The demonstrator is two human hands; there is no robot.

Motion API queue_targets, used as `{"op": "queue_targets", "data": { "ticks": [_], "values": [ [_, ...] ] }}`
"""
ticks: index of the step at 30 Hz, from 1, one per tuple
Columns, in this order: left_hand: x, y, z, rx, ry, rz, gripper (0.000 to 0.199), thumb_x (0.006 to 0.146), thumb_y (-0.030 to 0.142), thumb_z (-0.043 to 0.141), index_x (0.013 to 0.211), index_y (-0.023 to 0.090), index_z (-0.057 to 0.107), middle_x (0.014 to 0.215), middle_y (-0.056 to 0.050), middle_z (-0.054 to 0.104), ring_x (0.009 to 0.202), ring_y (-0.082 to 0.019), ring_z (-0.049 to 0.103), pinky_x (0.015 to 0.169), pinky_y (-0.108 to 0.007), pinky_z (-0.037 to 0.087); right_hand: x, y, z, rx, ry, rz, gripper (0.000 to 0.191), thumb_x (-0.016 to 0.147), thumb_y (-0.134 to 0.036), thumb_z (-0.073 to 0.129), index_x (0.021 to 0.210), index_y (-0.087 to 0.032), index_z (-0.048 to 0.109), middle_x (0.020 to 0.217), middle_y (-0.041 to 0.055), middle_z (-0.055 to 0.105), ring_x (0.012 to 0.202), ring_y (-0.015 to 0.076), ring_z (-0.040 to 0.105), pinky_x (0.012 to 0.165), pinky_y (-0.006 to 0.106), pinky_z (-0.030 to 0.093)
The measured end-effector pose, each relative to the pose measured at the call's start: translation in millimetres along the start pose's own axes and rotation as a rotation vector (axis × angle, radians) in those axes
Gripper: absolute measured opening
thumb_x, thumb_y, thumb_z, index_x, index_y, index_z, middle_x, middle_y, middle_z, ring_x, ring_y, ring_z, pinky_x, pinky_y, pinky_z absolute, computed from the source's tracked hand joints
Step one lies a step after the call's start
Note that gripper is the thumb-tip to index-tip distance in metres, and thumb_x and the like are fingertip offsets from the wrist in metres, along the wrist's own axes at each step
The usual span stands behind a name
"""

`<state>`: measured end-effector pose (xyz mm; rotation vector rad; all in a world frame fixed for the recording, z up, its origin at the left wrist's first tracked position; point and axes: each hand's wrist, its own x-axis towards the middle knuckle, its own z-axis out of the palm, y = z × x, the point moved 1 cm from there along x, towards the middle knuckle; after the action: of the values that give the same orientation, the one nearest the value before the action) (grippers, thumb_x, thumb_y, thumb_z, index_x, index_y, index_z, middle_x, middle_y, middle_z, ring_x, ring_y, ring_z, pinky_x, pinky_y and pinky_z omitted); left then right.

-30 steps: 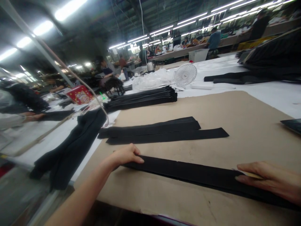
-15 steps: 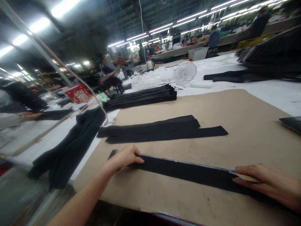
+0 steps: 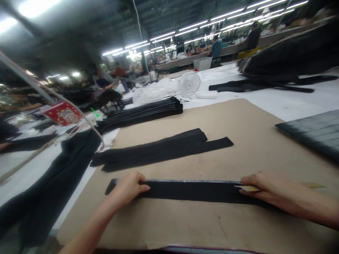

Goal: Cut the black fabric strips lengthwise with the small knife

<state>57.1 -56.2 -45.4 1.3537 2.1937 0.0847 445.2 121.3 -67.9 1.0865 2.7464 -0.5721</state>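
Observation:
A long black fabric strip (image 3: 190,192) lies in front of me, with a narrow grey band along its far edge. My left hand (image 3: 132,185) pinches that far edge near the strip's left end, thumb on top. Over the right part of the strip, my right hand (image 3: 265,190) is closed around a thin yellowish stick-like tool (image 3: 250,188). The same fingers also press at the strip's edge, and the strip's right end is hidden under the hand and forearm. Beyond it, more black strips (image 3: 164,146) lie overlapping on the brown paper (image 3: 238,120).
A stack of black pieces (image 3: 148,111) lies farther back, near a white fan (image 3: 189,84). At right are a grey-black board (image 3: 315,132) and a dark fabric pile (image 3: 288,53). Black fabric (image 3: 53,180) drapes at left beside a slanting pole (image 3: 71,102). Other people work behind.
The view has swung to the right, bringing more of the grey-black board in. Between my hands, the strip now looks more level. Both hands keep their hold.

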Motion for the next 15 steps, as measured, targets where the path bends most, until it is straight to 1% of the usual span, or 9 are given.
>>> {"op": "queue_targets", "data": {
  "ticks": [2,3,6,8,11,15],
  "values": [
    [1.6,-1.5,0.3,0.016,-0.019,0.009,0.025,0.070,0.040,0.057,0.058,0.019,0.052,0.053,0.004,0.044,0.056,-0.014,0.043,0.055,-0.026,0.023,-1.6,-7.0,-5.8,-0.035,-0.079,-0.026,0.028,0.093,-0.040,0.045,0.078,-0.024,0.063,0.076,0.0055,0.067,0.073,0.0264,0.063,0.061,0.033,0.038],
    [2.5,-2.3,0.2,0.022,-0.028,0.015,0.026,0.070,0.042,0.057,0.058,0.019,0.053,0.053,0.004,0.044,0.055,-0.014,0.043,0.055,-0.026,0.023,-2.2,-10.1,-8.5,-0.060,-0.095,-0.031,0.026,0.093,-0.036,0.045,0.079,-0.024,0.063,0.075,0.0056,0.067,0.073,0.0270,0.063,0.061,0.032,0.036],
    [4.2,-4.0,-0.4,0.020,-0.047,0.023,0.031,0.071,0.047,0.057,0.059,0.019,0.054,0.053,0.005,0.044,0.055,-0.014,0.042,0.055,-0.026,0.023,-3.4,-18.1,-14.9,-0.112,-0.089,-0.025,0.018,0.089,-0.026,0.049,0.080,-0.023,0.065,0.074,0.0061,0.066,0.074,0.0283,0.064,0.060,0.032,0.033],
    [4.2,-4.9,-0.2,-0.009,-0.055,0.004,0.034,0.069,0.051,0.059,0.059,0.019,0.054,0.053,0.005,0.043,0.055,-0.014,0.041,0.055,-0.026,0.023,-4.2,-21.8,-16.9,-0.117,-0.094,-0.018,0.016,0.086,-0.020,0.051,0.080,-0.022,0.065,0.072,0.0062,0.066,0.071,0.0280,0.064,0.058,0.031,0.032],
    [3.9,-6.1,0.7,-0.053,-0.059,-0.017,0.037,0.067,0.053,0.062,0.059,0.019,0.053,0.053,0.005,0.043,0.055,-0.014,0.041,0.055,-0.025,0.024,-5.0,-23.4,-17.5,-0.116,-0.085,-0.021,0.014,0.084,-0.017,0.053,0.077,-0.022,0.064,0.069,0.0056,0.065,0.067,0.0269,0.064,0.056,0.030,0.029],
    [5.5,-8.2,1.6,-0.026,-0.062,-0.011,0.035,0.070,0.052,0.061,0.060,0.019,0.054,0.055,0.004,0.047,0.057,-0.015,0.045,0.056,-0.025,0.026,-5.6,-20.5,-15.8,-0.107,-0.074,-0.063,0.014,0.085,-0.018,0.053,0.077,-0.022,0.064,0.069,0.0044,0.066,0.067,0.0256,0.064,0.056,0.029,0.027]
  ]
}}
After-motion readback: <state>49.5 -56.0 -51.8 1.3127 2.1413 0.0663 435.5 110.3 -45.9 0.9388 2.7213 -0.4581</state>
